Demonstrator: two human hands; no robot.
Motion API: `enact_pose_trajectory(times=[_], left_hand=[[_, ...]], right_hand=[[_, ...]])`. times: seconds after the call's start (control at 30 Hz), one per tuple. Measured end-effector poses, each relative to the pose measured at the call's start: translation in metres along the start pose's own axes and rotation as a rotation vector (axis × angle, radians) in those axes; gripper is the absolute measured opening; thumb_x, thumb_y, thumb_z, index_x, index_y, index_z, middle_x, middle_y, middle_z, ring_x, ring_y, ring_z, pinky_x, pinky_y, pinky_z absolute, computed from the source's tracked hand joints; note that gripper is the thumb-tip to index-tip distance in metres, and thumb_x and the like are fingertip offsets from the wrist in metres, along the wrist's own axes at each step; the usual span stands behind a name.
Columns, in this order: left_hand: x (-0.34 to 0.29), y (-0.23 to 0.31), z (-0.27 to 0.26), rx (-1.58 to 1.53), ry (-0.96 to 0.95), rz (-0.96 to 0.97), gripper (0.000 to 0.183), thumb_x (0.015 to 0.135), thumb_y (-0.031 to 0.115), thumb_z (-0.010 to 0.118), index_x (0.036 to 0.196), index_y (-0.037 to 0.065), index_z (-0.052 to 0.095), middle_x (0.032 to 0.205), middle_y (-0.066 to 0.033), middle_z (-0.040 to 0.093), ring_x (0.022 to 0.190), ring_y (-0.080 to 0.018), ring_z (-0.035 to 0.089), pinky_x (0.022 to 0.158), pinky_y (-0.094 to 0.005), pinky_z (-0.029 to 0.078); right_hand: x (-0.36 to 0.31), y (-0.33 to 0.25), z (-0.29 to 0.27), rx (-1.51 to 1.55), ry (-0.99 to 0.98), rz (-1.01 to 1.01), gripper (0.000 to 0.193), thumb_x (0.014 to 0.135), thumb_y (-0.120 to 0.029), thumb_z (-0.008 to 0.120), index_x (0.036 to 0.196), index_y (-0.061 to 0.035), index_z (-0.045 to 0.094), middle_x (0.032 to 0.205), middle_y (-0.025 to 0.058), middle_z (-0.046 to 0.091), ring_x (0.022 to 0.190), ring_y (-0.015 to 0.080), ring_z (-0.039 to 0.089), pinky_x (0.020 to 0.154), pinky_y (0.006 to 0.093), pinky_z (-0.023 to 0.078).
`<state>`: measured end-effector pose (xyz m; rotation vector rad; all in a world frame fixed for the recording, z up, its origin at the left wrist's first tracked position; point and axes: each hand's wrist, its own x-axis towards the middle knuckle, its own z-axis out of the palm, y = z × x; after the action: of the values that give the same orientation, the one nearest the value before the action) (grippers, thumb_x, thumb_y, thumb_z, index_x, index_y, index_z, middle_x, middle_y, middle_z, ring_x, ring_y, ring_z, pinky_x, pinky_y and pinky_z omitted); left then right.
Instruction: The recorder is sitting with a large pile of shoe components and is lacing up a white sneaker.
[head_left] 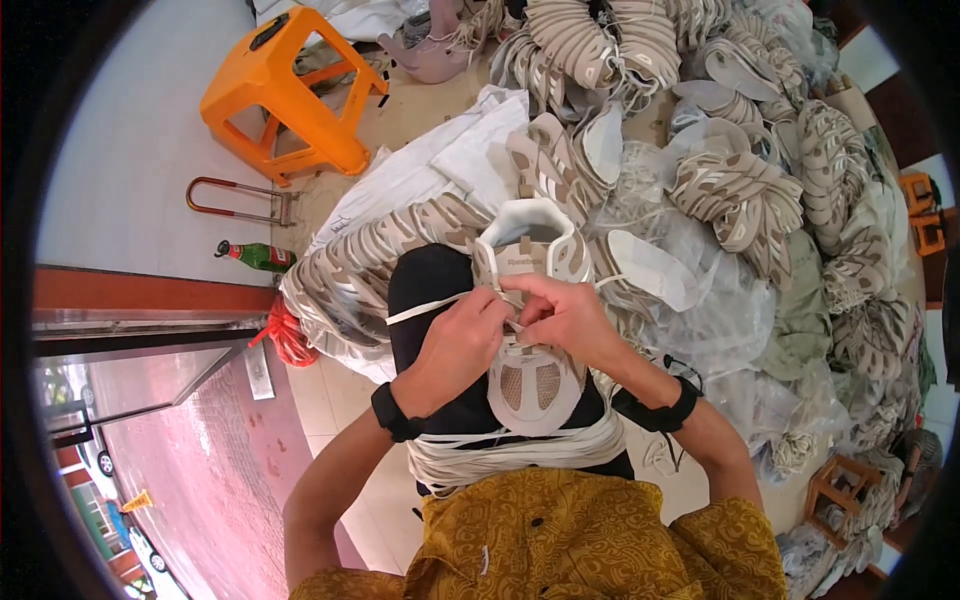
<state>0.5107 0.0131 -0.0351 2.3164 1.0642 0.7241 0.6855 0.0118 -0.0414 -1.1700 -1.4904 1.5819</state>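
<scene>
A beige and white sneaker upper [536,402] lies on my lap, its toe toward me and its padded collar pointing away. My left hand [458,345] is closed in a pinch over the lacing area, gripping a white shoelace [425,309] that trails left across my dark trouser leg. Right beside it, my right hand [572,322] pinches at the same lacing, thumb and forefinger close together. Its fingertips seem to meet the lace, though the fingers partly cover the spot. Across my thighs rests a bunch of loose white laces [515,448].
Strung-together uppers [735,200] are heaped at the far right, with clear plastic bags among them. More uppers [350,265] lie left of my knee. An orange stool [285,95], a green bottle [255,256] and a red plastic bag [288,330] stand along the left.
</scene>
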Motion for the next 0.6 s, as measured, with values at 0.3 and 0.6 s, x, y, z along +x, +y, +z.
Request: enact_pose_trajectory(times=[0.3,0.6], left_hand=[[0.013,-0.015,-0.025,-0.686,-0.481,-0.535,0.01,0.075,0.001,0.05,0.084,0.002,0.054,0.074,-0.0034,0.052,0.067,-0.0113,0.05,0.059,-0.0243,0.04],[0.007,-0.009,-0.013,-0.05,-0.131,-0.005,0.01,0.069,0.002,0.059,0.078,0.003,0.055,0.076,-0.0105,0.053,0.074,-0.0268,0.052,0.066,-0.0326,0.043]], right_hand=[[-0.001,0.0,-0.007,0.092,-0.08,0.077,0.051,0.062,0.008,0.061,0.111,-0.006,0.055,0.066,0.0003,0.058,0.052,0.0019,0.043,0.044,0.0168,0.032],[0.002,0.007,-0.016,0.256,-0.125,0.095,0.047,0.061,0.005,0.062,0.107,-0.0045,0.057,0.066,0.0008,0.059,0.052,0.0019,0.045,0.043,0.0166,0.033]])
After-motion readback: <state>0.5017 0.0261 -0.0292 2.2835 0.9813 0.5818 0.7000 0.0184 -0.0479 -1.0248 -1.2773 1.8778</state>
